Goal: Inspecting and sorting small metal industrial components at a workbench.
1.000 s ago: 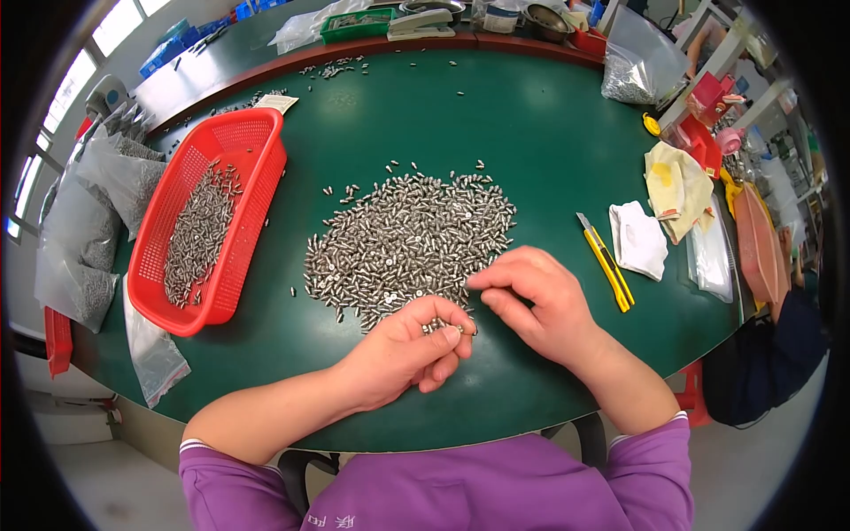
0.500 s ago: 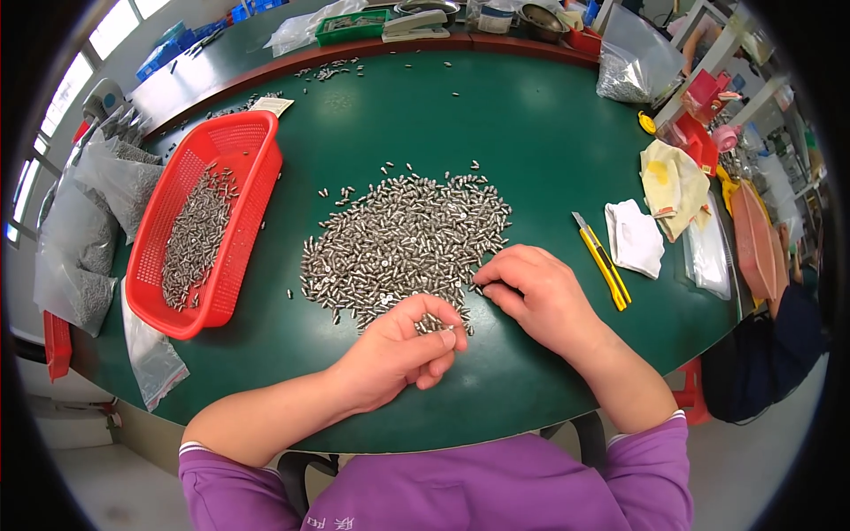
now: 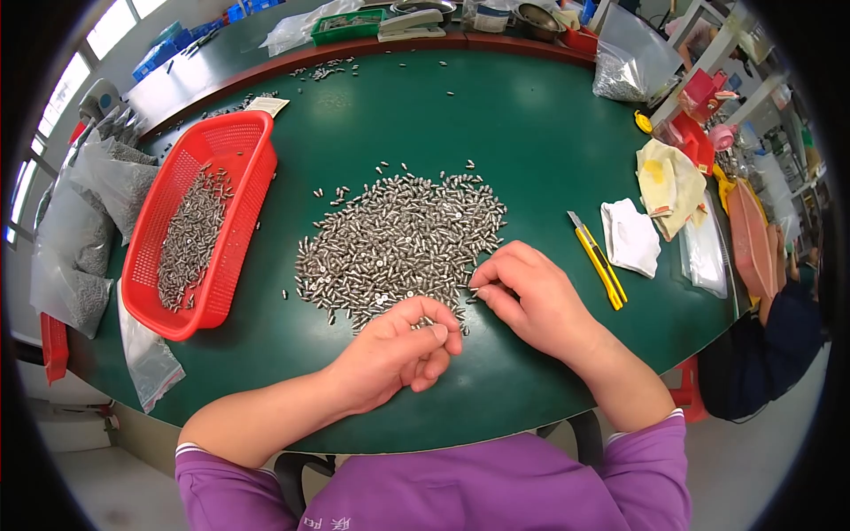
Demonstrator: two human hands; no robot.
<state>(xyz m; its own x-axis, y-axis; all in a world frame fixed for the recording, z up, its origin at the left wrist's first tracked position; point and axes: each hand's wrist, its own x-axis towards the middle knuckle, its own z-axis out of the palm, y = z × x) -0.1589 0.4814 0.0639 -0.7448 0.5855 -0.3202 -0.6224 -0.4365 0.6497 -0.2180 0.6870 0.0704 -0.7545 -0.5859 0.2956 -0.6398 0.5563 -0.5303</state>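
Observation:
A broad heap of small silvery bullet-shaped metal parts [image 3: 403, 234] lies on the green table in front of me. At its near edge my left hand [image 3: 403, 347] is curled, thumb against the bent fingers. A few metal bits show by its fingertips, but I cannot tell whether they are inside the grip. My right hand [image 3: 536, 301] rests at the heap's right edge, with thumb and forefinger pinched at a small metal part [image 3: 472, 288]. On the left stands a red perforated plastic basket [image 3: 245, 212] holding more of the same parts.
Clear bags of metal parts [image 3: 75, 230] crowd the left edge. A yellow utility knife [image 3: 599, 265], a white cloth [image 3: 630, 237] and a stained yellowish cloth [image 3: 670, 188] lie at right. Farther back are a green tray [image 3: 348, 26] and another bag of parts [image 3: 622, 75].
The whole view has shifted very slightly. Both hands keep nearly the same place and pose beside the heap; the right fingertips have moved only a little.

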